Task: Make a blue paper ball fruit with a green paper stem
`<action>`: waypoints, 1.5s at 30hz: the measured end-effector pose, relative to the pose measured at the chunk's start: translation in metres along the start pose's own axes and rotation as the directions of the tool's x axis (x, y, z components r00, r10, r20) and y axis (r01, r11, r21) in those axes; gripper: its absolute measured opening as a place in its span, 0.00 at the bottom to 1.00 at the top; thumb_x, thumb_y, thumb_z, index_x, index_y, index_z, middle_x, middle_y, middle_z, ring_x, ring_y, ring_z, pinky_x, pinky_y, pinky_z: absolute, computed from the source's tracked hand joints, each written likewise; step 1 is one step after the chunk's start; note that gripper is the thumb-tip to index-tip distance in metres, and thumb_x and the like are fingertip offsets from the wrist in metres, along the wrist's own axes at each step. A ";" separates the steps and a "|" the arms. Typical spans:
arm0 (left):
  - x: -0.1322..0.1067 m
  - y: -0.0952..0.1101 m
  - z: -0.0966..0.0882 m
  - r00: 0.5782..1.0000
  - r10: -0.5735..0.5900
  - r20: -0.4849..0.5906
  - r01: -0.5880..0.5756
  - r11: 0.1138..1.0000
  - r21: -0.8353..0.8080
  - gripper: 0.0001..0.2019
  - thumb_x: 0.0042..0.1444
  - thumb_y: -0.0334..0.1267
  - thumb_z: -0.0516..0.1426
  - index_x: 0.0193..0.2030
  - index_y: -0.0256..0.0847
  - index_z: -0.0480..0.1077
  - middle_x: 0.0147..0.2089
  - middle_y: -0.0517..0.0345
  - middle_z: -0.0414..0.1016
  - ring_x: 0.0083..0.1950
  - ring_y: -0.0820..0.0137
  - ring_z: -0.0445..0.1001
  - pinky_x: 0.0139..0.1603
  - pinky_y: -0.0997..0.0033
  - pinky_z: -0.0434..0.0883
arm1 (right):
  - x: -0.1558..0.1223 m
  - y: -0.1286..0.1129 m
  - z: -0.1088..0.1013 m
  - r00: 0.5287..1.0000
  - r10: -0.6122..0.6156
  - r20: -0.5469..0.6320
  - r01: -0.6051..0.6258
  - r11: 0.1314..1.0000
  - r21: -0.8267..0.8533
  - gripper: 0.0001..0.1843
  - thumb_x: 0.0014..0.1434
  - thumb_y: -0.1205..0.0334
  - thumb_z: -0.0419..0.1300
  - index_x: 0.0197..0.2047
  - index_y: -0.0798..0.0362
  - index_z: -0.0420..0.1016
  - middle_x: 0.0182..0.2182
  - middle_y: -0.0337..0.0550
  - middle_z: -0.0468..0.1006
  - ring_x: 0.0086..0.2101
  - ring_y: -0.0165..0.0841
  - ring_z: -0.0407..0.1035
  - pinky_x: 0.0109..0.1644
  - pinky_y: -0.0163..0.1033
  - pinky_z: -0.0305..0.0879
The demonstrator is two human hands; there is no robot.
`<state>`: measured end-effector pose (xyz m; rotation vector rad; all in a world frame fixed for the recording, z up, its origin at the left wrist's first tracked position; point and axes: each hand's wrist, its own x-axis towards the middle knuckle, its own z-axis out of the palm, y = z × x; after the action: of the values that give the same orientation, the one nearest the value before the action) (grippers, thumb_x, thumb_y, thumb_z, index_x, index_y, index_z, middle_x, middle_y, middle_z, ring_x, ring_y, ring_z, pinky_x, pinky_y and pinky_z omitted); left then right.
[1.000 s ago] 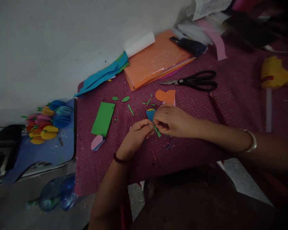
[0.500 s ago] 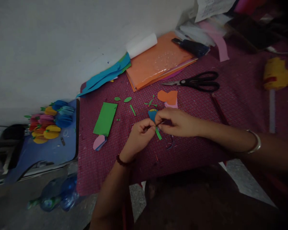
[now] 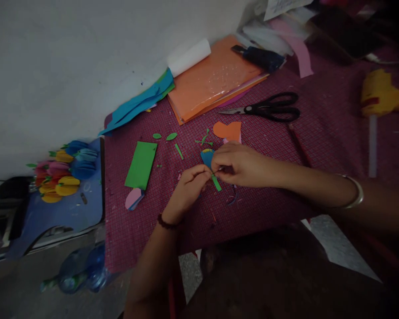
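Green narrow paper strip [image 3: 216,183]: on the near side of your left hand [image 3: 190,185] and right hand [image 3: 233,164], by their bunched fingertips. Whether either hand grips it, cannot tell. Blue rounded paper piece with yellow edge [image 3: 206,156]: just beyond your fingertips.

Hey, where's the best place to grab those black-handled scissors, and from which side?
I'd take the scissors by the black handle loops, coming from the right with the right hand. They lie with their blades pointing left and the loops toward the right, so that approach should keep clear of the tips.
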<state>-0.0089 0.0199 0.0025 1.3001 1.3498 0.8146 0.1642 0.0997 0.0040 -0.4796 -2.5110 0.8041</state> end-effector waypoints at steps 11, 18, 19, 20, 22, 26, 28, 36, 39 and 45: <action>0.006 -0.012 0.006 0.990 -0.119 -0.072 0.101 0.972 -0.213 0.08 0.50 0.34 0.53 0.22 0.38 0.66 0.20 0.64 0.63 0.21 0.78 0.58 0.23 0.75 0.56 | -0.001 -0.010 0.002 0.982 -0.184 0.032 0.180 0.890 -0.418 0.09 0.62 0.64 0.55 0.31 0.53 0.72 0.28 0.40 0.72 0.35 0.34 0.60 0.50 0.44 0.51; 0.004 -0.007 0.003 0.995 -0.065 -0.080 0.060 0.996 -0.071 0.09 0.52 0.36 0.54 0.23 0.38 0.65 0.20 0.66 0.59 0.22 0.78 0.54 0.24 0.75 0.53 | -0.002 -0.012 0.003 0.991 -0.134 0.023 0.131 0.900 -0.417 0.08 0.62 0.65 0.54 0.33 0.54 0.73 0.31 0.42 0.75 0.37 0.36 0.64 0.50 0.45 0.54; 0.003 -0.006 0.002 0.995 -0.029 -0.098 0.029 1.000 -0.004 0.09 0.53 0.36 0.54 0.24 0.38 0.65 0.20 0.65 0.60 0.23 0.78 0.55 0.25 0.75 0.54 | -0.003 -0.012 0.002 0.997 -0.079 0.005 0.075 0.929 -0.361 0.07 0.62 0.65 0.54 0.35 0.54 0.72 0.32 0.43 0.75 0.37 0.36 0.65 0.48 0.43 0.56; 0.003 -0.004 0.001 0.992 0.021 -0.128 -0.011 0.997 0.073 0.08 0.53 0.35 0.54 0.24 0.38 0.65 0.21 0.65 0.60 0.24 0.77 0.56 0.26 0.74 0.55 | -0.003 -0.012 0.001 1.000 -0.005 -0.021 -0.001 0.959 -0.283 0.06 0.62 0.65 0.54 0.37 0.55 0.72 0.33 0.43 0.75 0.36 0.35 0.66 0.45 0.41 0.57; 0.003 -0.002 -0.002 0.969 0.148 -0.197 -0.098 0.965 0.245 0.07 0.52 0.33 0.54 0.23 0.38 0.65 0.22 0.63 0.62 0.26 0.76 0.59 0.28 0.74 0.57 | -0.003 -0.009 -0.001 0.984 0.168 -0.052 -0.172 0.981 -0.093 0.08 0.61 0.63 0.53 0.42 0.55 0.71 0.33 0.43 0.75 0.33 0.33 0.67 0.39 0.37 0.57; 0.002 0.003 -0.004 0.899 0.358 -0.253 -0.211 0.859 0.467 0.08 0.52 0.29 0.53 0.23 0.39 0.64 0.23 0.63 0.62 0.27 0.75 0.61 0.29 0.73 0.58 | -0.001 0.000 0.000 0.945 0.322 0.055 -0.326 0.922 0.208 0.09 0.61 0.62 0.50 0.37 0.55 0.70 0.26 0.38 0.71 0.27 0.28 0.63 0.32 0.34 0.54; 0.001 0.006 -0.004 0.894 0.375 -0.244 -0.217 0.840 0.496 0.08 0.52 0.29 0.53 0.23 0.40 0.64 0.24 0.63 0.62 0.27 0.75 0.61 0.30 0.73 0.58 | 0.001 0.003 0.003 0.946 0.303 0.118 -0.325 0.885 0.334 0.09 0.60 0.64 0.50 0.32 0.55 0.68 0.23 0.36 0.68 0.25 0.27 0.62 0.31 0.33 0.54; -0.001 0.004 -0.002 0.973 0.201 -0.110 -0.158 0.938 0.310 0.08 0.54 0.34 0.54 0.24 0.39 0.65 0.24 0.62 0.63 0.28 0.75 0.61 0.30 0.73 0.59 | 0.002 0.000 0.012 0.955 0.277 0.104 -0.295 0.875 0.384 0.03 0.52 0.69 0.52 0.28 0.54 0.64 0.23 0.34 0.63 0.25 0.25 0.58 0.29 0.32 0.53; 0.000 0.000 0.000 0.994 0.070 -0.088 -0.057 0.987 0.147 0.10 0.57 0.39 0.54 0.26 0.38 0.67 0.24 0.64 0.62 0.26 0.76 0.58 0.29 0.74 0.57 | 0.001 -0.001 0.012 0.952 0.297 0.070 -0.303 0.889 0.344 0.03 0.51 0.69 0.53 0.27 0.54 0.63 0.22 0.33 0.64 0.24 0.25 0.57 0.28 0.31 0.51; 0.000 -0.003 0.009 0.991 -0.031 -0.127 0.015 0.992 -0.123 0.06 0.52 0.38 0.59 0.30 0.38 0.68 0.24 0.66 0.64 0.24 0.79 0.56 0.28 0.76 0.56 | 0.001 -0.002 0.011 0.952 0.305 -0.019 -0.278 0.889 0.363 0.02 0.50 0.69 0.52 0.27 0.55 0.63 0.23 0.35 0.66 0.25 0.25 0.59 0.29 0.31 0.53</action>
<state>-0.0012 0.0173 -0.0021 1.1512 1.3913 0.9641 0.1569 0.0932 -0.0025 -0.7527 -2.1798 1.3013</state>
